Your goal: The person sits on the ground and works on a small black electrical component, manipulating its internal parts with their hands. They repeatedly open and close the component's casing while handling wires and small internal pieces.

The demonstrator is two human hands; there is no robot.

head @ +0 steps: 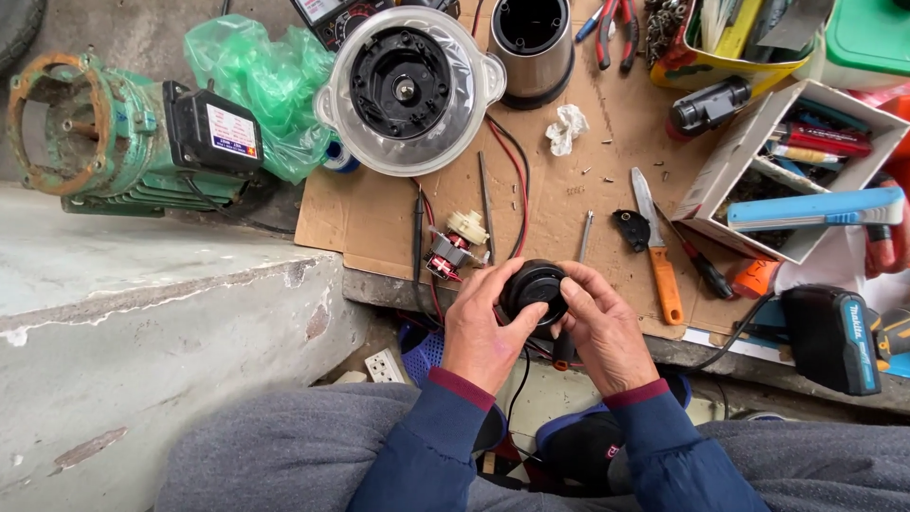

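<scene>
- A person's left hand and right hand close together on a round black part, fingers curled around its rim and thumbs pressed on its face, held just over the near edge of a cardboard sheet.
- A small electric motor with copper windings lies on the cardboard just left of the left hand, beside red and black wires.
- An orange-handled knife and a thin screwdriver lie just right of the hands, leaving a narrow bare strip of cardboard between.
- Further back stand a clear round housing with a black centre and a steel cup.
- A green pump motor sits at the far left, well apart; a cordless drill crowds the right edge.
- A box of tools fills the upper right.
</scene>
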